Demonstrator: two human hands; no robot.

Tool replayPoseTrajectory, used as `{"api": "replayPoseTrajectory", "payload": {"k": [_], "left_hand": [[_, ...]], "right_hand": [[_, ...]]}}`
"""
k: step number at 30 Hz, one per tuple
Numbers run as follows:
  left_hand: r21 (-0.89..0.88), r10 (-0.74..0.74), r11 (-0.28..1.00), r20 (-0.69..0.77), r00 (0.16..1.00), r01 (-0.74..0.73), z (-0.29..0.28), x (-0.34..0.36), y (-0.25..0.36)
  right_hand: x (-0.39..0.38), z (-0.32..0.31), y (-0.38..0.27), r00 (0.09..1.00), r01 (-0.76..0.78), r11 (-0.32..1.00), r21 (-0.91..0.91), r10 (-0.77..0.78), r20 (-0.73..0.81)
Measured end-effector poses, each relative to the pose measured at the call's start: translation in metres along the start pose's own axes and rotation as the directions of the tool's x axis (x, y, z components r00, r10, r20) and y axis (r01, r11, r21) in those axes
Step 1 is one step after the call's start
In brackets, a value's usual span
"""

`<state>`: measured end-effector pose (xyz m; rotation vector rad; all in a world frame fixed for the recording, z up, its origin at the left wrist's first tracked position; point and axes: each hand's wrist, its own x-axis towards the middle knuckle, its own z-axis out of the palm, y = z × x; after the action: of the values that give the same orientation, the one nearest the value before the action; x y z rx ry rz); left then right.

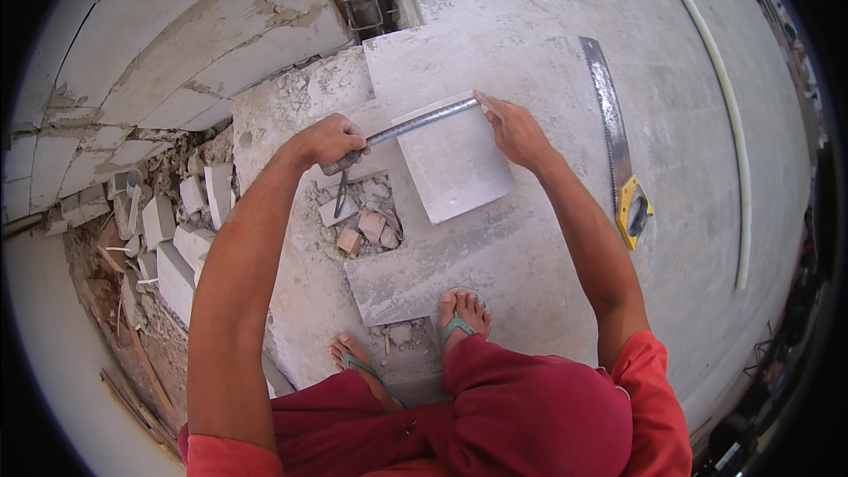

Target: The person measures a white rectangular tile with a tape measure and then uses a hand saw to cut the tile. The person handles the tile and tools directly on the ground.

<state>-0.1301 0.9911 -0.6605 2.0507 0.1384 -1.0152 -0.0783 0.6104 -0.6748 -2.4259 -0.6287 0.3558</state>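
across the far edge of the pale block, which lies on the dusty floor in front of the person, runs the drawn-out metal strip of a tape measure; whether the strip touches the block or sits just above it, i cannot tell. to the left of the block, the left hand is wrapped around the dark case, a thin strap dangling below it. by the block's far right corner, the right hand has its fingertips at the strip's end, the other fingers bent; whether it pinches or only presses there, i cannot tell. left of the block and a little nearer the person is a hole with broken bits of brick in it. well left of the block, chunks of white block are heaped beside the wall. right of the block, a saw with a yellow handle lies flat, its teeth facing the block, and beyond that runs a long white pipe. on the block's near side are two feet in green flip-flops.
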Motion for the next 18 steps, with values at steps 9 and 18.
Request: {"api": "replayPoseTrajectory", "payload": {"k": [9,18], "left_hand": [[-0.003,0.002,1.0,0.014,1.0,-0.002,0.0007,0.0007,0.0002],[-0.03,-0.002,1.0,0.022,1.0,0.002,0.0017,0.0013,-0.0042]], "right_hand": [[-0.0015,0.0035,0.0019,0.994,0.051,0.997,0.05,-0.046,-0.095],[-0.0002,-0.0016,-0.0055,0.997,-0.069,0.997,0.018,0.068,0.018]]}}
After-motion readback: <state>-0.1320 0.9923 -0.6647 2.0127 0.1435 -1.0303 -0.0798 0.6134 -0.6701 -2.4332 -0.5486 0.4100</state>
